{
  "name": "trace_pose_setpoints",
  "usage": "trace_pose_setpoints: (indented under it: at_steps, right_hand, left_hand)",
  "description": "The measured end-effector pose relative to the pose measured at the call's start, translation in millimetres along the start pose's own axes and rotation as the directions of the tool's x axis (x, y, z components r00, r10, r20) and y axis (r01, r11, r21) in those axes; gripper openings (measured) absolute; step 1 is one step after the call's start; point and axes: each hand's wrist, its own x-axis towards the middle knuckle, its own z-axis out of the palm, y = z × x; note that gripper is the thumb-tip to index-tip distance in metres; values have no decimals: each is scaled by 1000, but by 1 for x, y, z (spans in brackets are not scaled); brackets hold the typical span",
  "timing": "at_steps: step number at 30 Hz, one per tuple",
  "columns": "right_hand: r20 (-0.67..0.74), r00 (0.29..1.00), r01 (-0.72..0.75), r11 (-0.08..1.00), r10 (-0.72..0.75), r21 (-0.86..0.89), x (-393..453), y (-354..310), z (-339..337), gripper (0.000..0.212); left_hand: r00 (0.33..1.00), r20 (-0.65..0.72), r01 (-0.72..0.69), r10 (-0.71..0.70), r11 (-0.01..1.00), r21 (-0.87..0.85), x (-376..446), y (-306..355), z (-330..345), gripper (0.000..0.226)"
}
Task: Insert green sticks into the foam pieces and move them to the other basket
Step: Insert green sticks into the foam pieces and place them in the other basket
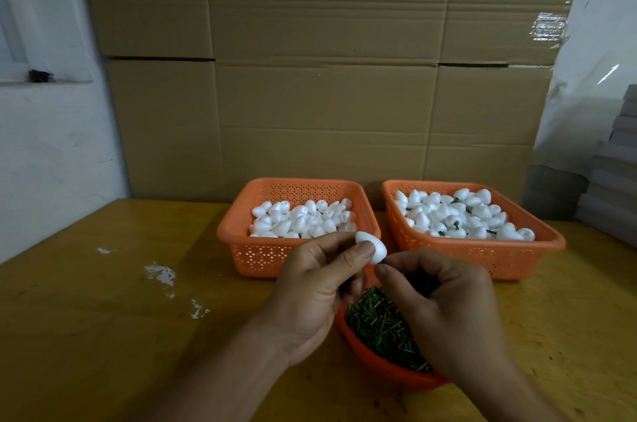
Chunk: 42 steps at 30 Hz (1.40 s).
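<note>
White foam piece (372,248): egg-shaped, smooth and matte; you hold it up above the table, in front of the gap between the two orange baskets, narrow end tilted down toward your right hand.
Your left hand (317,290): thumb and curled fingers pinch the foam piece at its broad end, palm turned toward you.
Your right hand (444,311): fingers curled in, fingertips right at the foam piece's narrow end; you cannot tell from this view whether a stick sits between them, the spot is too dark and hidden.
Left basket (241,242): orange perforated plastic, filled with plain white foam pieces (303,219).
Right basket (544,242): same orange kind, just beside the left one; its foam pieces (462,214) show short green stems poking out here and there.
Green sticks (379,325): a heap of short dark-green bits in a round orange bowl (372,363) under your hands, nearest to you.
Table (103,335): yellowish wood, with white crumbs (160,273) scattered on your left.
Backdrop: cardboard boxes (320,69) stacked behind the baskets.
</note>
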Motion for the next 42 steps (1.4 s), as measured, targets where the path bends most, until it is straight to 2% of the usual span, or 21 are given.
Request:
trace_pose_setpoints:
  at_steps: [8,11,16,22,32,42]
  right_hand:
    - [-17,999,37,998,-36,45,-2,1,3,18]
    - [-14,998,56,995,-55,83,-2,1,4,17]
    - [25,996,83,983,-88,162,-2,-2,4,10]
    - [4,996,84,987,-86,137,-4,0,7,22]
    - [-5,998,69,968,-70,243,-3,-1,8,13]
    - [7,999,29,948,-33,318,-1,-2,11,10]
  left_hand:
    - [992,-5,-124,128,968,220,-1,-1,-1,32]
    - [986,2,-159,164,950,269,-1,1,0,28]
    - [984,26,-176,175,951,255,-3,3,2,26]
    - [974,46,-226,221,942,247,-3,5,3,23]
    - [957,32,-285,289,910,299,-4,3,8,17]
    - [963,18,-261,268,916,305,-5,0,8,24]
